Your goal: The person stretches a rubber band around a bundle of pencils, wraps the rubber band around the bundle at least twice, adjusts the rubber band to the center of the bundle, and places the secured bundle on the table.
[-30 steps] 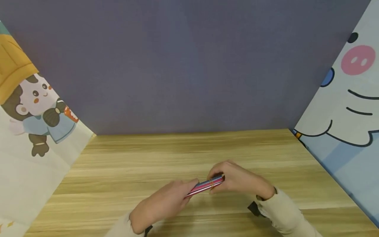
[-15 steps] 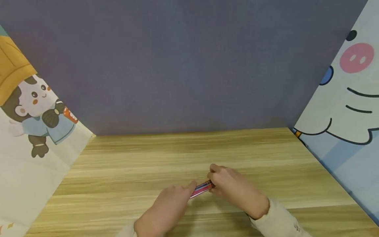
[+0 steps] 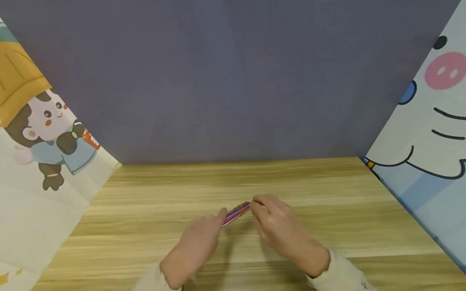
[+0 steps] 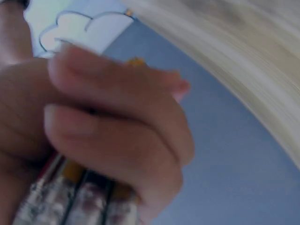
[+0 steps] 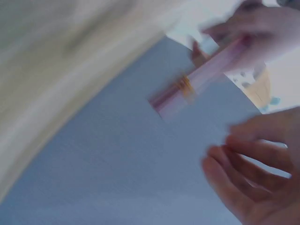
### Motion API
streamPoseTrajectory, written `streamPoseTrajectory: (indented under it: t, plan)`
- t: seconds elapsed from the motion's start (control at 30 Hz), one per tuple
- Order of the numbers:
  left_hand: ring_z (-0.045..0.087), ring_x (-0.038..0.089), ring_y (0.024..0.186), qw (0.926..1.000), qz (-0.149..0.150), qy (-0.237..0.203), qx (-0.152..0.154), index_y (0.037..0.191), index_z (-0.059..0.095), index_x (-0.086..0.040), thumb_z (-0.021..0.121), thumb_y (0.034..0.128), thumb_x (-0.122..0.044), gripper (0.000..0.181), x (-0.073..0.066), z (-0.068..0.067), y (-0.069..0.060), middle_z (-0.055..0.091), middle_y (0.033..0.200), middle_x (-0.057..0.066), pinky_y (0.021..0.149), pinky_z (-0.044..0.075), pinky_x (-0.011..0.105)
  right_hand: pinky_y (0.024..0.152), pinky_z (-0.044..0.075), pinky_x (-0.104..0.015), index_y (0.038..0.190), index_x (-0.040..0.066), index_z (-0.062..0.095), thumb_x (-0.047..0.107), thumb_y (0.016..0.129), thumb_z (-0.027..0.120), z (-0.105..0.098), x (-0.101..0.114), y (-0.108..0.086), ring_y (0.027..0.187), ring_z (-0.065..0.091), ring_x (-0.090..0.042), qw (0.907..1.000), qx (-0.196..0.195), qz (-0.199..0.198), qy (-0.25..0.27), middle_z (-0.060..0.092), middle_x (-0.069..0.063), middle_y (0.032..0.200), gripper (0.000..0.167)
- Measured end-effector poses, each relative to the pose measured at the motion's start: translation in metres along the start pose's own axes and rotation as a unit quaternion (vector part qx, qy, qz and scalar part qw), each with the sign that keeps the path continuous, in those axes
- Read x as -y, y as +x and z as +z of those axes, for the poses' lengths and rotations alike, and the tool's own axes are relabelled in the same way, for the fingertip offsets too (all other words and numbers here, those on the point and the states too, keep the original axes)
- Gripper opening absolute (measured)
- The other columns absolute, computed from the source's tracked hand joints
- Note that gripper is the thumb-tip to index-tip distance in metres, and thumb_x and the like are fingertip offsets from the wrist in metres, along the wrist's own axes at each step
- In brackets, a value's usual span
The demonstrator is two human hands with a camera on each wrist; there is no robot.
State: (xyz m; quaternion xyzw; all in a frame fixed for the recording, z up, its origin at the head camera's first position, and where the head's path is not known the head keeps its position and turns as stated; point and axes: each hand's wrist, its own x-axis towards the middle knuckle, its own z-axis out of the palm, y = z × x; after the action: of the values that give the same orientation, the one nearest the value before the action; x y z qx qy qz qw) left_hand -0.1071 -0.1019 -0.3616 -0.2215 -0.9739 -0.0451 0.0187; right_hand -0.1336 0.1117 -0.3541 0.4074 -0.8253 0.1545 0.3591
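A bundle of slim sticks or pens in pink, blue and white (image 3: 233, 216) is gripped at its lower end by the left hand (image 3: 199, 242). Around its upper part runs an orange band (image 3: 240, 209), clear of the left fingers. The left wrist view has the left hand's fingers (image 4: 126, 136) curled round the bundle, whose clear ends (image 4: 89, 201) stick out below. Just right of the bundle's upper end is the right hand (image 3: 284, 232). In the right wrist view a gap separates this hand (image 5: 258, 173) from the banded bundle (image 5: 206, 75); its fingers are loosely bent and hold nothing.
Beneath the hands is a wood-grain table (image 3: 164, 190). A grey panel (image 3: 233, 81) stands along its far edge. Side panels with cartoon prints flank it, a figure in a yellow hat (image 3: 51, 121) at left and a pink-snouted animal (image 3: 429, 129) at right.
The right hand has come off the bundle's upper end, uncovering the banded part. The left hand and the bundle have moved up and slightly left, and the bundle tilts more steeply.
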Motion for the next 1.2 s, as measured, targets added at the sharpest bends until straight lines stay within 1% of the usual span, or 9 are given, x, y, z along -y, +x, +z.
streamPoseTrajectory:
  t: [0.2,0.37,0.47,0.53,0.63,0.73,0.87,1.0,1.2]
  plan:
    - [0.036,0.002,0.044,0.9868,0.117,-0.108,-0.032,0.113,0.053,-0.01,0.066,0.0954,-0.007,0.022,0.009,-0.015,0.004,0.048,0.061,-0.004,0.035,0.029,0.015,0.074,0.059,-0.032,0.111,0.01,0.071,0.019,0.099,0.064,-0.019,-0.021,0.004,0.09,0.066,-0.014,0.9803,0.029,0.105,0.165,0.069,0.002,0.101,0.016]
    - [0.034,-0.004,0.045,0.9669,0.158,-0.198,-0.033,0.112,0.05,-0.014,0.065,0.0982,-0.015,0.021,0.012,-0.025,0.006,0.043,0.061,-0.011,0.039,0.031,0.012,0.06,0.06,-0.035,0.108,0.012,0.072,0.024,0.103,0.057,-0.021,-0.039,0.003,0.068,0.068,-0.022,0.8475,0.182,0.244,0.435,0.07,-0.003,0.083,0.02]
    - [0.04,-0.002,0.045,0.9499,0.144,-0.277,0.01,0.117,0.05,-0.021,0.068,0.097,-0.023,0.027,0.021,-0.032,0.008,0.051,0.064,-0.01,0.041,0.038,0.015,0.055,0.059,-0.04,0.106,0.007,0.072,0.023,0.103,0.058,-0.024,-0.044,0.002,0.063,0.066,-0.032,0.8084,0.181,0.275,0.488,0.069,-0.012,0.079,0.022]
    - [0.048,0.004,0.047,0.9175,0.13,-0.372,0.057,0.121,0.051,-0.024,0.069,0.0962,-0.027,0.031,0.031,-0.037,0.011,0.058,0.069,-0.005,0.04,0.043,0.02,0.055,0.059,-0.04,0.109,0.006,0.072,0.023,0.102,0.06,-0.026,-0.045,0.002,0.063,0.065,-0.033,0.8039,0.155,0.298,0.491,0.069,-0.013,0.08,0.023]
    - [0.067,0.021,0.064,0.8252,0.131,-0.542,0.089,0.131,0.052,-0.016,0.061,0.1014,-0.023,0.031,0.047,-0.044,0.016,0.069,0.09,0.016,0.045,0.055,0.034,0.06,0.06,-0.041,0.113,0.005,0.071,0.025,0.101,0.061,-0.032,-0.045,0.003,0.069,0.067,-0.032,0.798,0.108,0.328,0.494,0.07,-0.014,0.084,0.026]
    - [0.067,0.034,0.102,0.7239,0.125,-0.676,0.058,0.138,0.049,-0.006,0.046,0.1078,-0.02,0.034,0.056,-0.044,0.022,0.061,0.12,0.029,0.064,0.061,0.049,0.066,0.061,-0.044,0.115,0.003,0.07,0.022,0.1,0.062,-0.035,-0.044,0.005,0.074,0.069,-0.032,0.7947,0.062,0.339,0.499,0.07,-0.016,0.087,0.025]
    - [0.053,0.042,0.128,0.6376,0.106,-0.763,-0.015,0.141,0.046,-0.003,0.03,0.1111,-0.034,0.046,0.053,-0.042,0.026,0.049,0.144,0.023,0.081,0.059,0.056,0.071,0.061,-0.045,0.116,-0.004,0.067,0.014,0.099,0.063,-0.035,-0.04,0.007,0.078,0.071,-0.032,0.7921,0.033,0.324,0.516,0.071,-0.02,0.092,0.025]
    - [0.054,0.044,0.126,0.589,0.103,-0.801,-0.035,0.137,0.049,-0.006,0.022,0.1102,-0.043,0.053,0.05,-0.042,0.025,0.05,0.144,0.021,0.077,0.061,0.05,0.072,0.061,-0.046,0.118,-0.008,0.064,0.01,0.099,0.062,-0.036,-0.036,0.009,0.08,0.072,-0.03,0.7912,0.038,0.308,0.527,0.07,-0.023,0.095,0.026]
    - [0.059,0.04,0.122,0.5566,0.108,-0.822,-0.047,0.13,0.054,-0.004,0.02,0.1101,-0.043,0.055,0.043,-0.04,0.024,0.056,0.137,0.019,0.07,0.062,0.044,0.073,0.061,-0.047,0.118,-0.007,0.065,0.008,0.099,0.062,-0.035,-0.033,0.007,0.083,0.073,-0.03,0.7763,0.063,0.295,0.553,0.071,-0.02,0.095,0.024]
